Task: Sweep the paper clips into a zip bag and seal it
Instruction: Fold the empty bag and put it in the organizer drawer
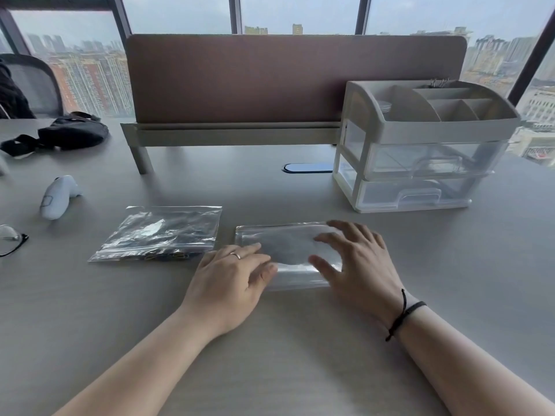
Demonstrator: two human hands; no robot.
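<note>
A clear zip bag (288,250) lies flat on the grey desk in front of me, with a dark blurred mass inside. My left hand (231,283) rests on its left edge with fingers together, a ring on one finger. My right hand (357,262) lies spread on the bag's right part, fingers apart, pressing on it. A second clear zip bag (162,232) lies to the left, with dark and gold paper clips (168,256) gathered along its near edge. No loose clips show on the desk.
A white drawer organiser (420,145) stands at the back right. A brown desk divider (285,79) runs across the back. At the left are a white controller (58,196), glasses (10,240) and a black pouch (72,132).
</note>
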